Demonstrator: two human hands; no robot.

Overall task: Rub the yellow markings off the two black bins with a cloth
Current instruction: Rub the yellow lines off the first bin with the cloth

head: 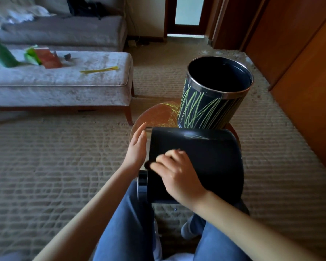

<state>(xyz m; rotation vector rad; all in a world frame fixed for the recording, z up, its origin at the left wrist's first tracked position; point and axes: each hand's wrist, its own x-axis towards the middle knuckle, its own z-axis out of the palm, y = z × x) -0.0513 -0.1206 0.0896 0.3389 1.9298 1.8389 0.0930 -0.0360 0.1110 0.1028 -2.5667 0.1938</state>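
One black bin lies on its side across a small round table, over my knees. Its upper side looks plain black, with a few pale streaks near its far edge. My left hand rests flat, fingers straight, against the bin's left end. My right hand lies on top of the bin with curled fingers, blurred by motion. It grips a dark cloth, of which only a small lump shows at the fingertips. The second black bin stands upright behind, covered in yellow lines below its metal rim.
A grey upholstered bench stands at left with a yellow marker, a green bottle and packets on it. A sofa is behind it. Wooden wardrobe doors line the right. Carpet covers the floor.
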